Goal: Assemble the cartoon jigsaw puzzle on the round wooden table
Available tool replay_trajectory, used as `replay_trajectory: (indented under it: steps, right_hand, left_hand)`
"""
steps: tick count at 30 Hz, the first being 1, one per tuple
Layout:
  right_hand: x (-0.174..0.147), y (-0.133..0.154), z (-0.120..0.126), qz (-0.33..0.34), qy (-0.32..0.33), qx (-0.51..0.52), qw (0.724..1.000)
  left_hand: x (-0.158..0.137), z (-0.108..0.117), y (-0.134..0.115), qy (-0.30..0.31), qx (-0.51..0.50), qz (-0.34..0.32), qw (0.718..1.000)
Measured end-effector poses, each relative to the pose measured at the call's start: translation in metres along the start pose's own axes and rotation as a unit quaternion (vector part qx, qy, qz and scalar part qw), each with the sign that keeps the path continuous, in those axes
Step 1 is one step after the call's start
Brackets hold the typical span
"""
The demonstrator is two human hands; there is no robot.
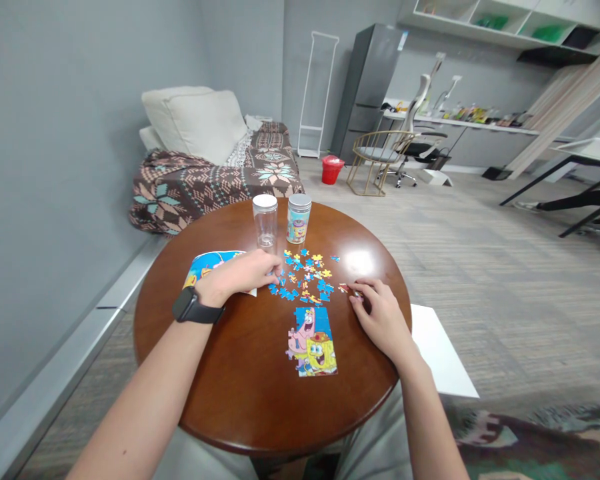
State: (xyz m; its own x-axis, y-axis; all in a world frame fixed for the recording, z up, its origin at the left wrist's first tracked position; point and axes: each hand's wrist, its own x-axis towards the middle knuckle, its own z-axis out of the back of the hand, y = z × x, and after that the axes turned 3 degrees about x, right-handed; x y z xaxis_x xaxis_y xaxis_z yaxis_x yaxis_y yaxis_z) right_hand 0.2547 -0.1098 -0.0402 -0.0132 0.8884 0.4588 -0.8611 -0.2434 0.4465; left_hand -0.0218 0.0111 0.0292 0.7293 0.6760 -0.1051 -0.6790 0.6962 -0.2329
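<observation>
Loose jigsaw puzzle pieces (pixel 309 268), mostly blue and yellow, lie scattered on the round brown table (pixel 240 393). At their left edge is my left hand (pixel 250 272), fingers bent together and pointing down; what sits between its fingertips is hidden. My right hand (pixel 380 313) rests right of the pieces, thumb and fingers closed around a small puzzle piece, with a reddish piece (pixel 343 288) just beyond the fingertips. Nearer to me lies a joined puzzle section (pixel 314 343) showing a pink and a yellow cartoon figure, its left edge uneven. Under my left forearm is a partly covered picture sheet (pixel 200 267).
Toward the table's far edge stand a clear jar (pixel 266 223) with a white lid and a cartoon-printed jar (pixel 299 220). A white board (pixel 443 350) shows beyond the right edge. Behind are a covered sofa (pixel 215 180), a red bin (pixel 332 171) and a wire-frame chair (pixel 377 155).
</observation>
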Motion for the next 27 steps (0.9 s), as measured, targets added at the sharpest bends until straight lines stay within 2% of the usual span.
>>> replay_trajectory:
  steps: [9,13,15,18,21,23,25,27]
  right_hand:
    - [-0.001,-0.001,0.001,-0.004,-0.001,0.003,1.0]
    - [0.012,0.013,0.005,0.048,0.01,0.028,0.998]
    - [0.03,0.022,0.005,0.106,0.082,0.028,0.991]
    - [0.073,0.031,-0.002,0.155,0.183,0.009,0.971]
    - [0.117,0.033,-0.013,0.144,0.291,0.021,0.945]
    - [0.136,0.032,-0.019,0.121,0.374,0.018,0.919]
    - [0.141,0.029,-0.023,0.098,0.405,0.045,0.908]
    - [0.138,0.026,-0.026,0.11,0.388,0.085,0.911]
  left_hand:
    - [0.0,-0.001,0.001,-0.008,0.007,0.007,1.0]
    - [0.0,-0.002,-0.002,-0.004,0.015,0.013,1.0]
    - [0.0,-0.003,-0.004,-0.002,0.023,0.012,1.0]
    - [0.001,-0.003,-0.005,-0.002,0.035,0.014,0.999]
    - [0.001,-0.003,-0.004,0.001,0.04,0.018,0.999]
    - [0.001,-0.003,-0.003,0.002,0.041,0.014,0.999]
    - [0.001,-0.002,-0.001,0.0,0.046,0.013,0.999]
    - [0.001,-0.002,0.0,-0.003,0.056,0.015,0.998]
